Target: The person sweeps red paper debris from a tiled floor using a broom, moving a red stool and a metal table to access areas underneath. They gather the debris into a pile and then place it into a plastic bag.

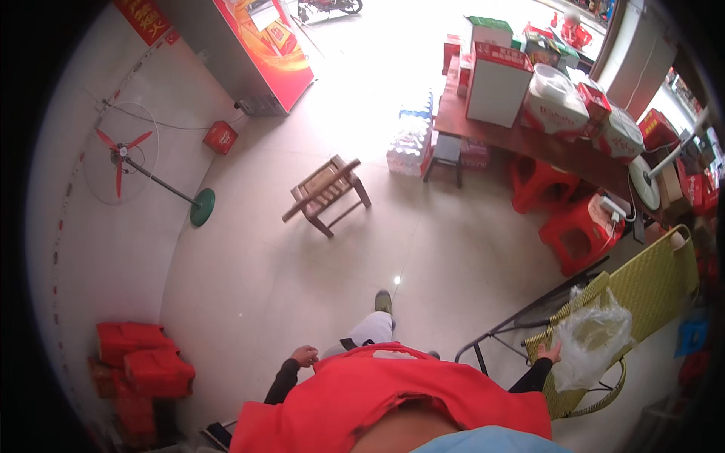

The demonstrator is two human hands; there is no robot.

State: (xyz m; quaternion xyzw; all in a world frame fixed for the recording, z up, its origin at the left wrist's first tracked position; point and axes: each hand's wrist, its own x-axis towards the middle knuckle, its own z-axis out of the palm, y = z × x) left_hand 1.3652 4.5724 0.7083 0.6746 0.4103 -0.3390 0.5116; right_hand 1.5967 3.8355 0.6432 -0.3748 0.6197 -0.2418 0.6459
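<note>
My left hand (306, 355) hangs low beside my body in a black sleeve. Its fingers are curled in, and nothing shows in them. On the other side, my right hand (549, 353) is at the left edge of a clear plastic bag (595, 334). Whether the fingers grip the bag or only lie against it cannot be told. The bag rests crumpled over a yellow-green woven recliner chair (657, 277) with a dark metal frame. Below me is my red garment (396, 390), with one shoe (383, 302) ahead on the tiled floor.
A small wooden chair (325, 189) stands mid-floor. At left are a standing fan (201, 206) and red packages (158, 371). A wooden table (544, 150) laden with boxes runs along the right, with red plastic stools (572, 238) by it. Bottle packs (409, 144) stand near the bright doorway.
</note>
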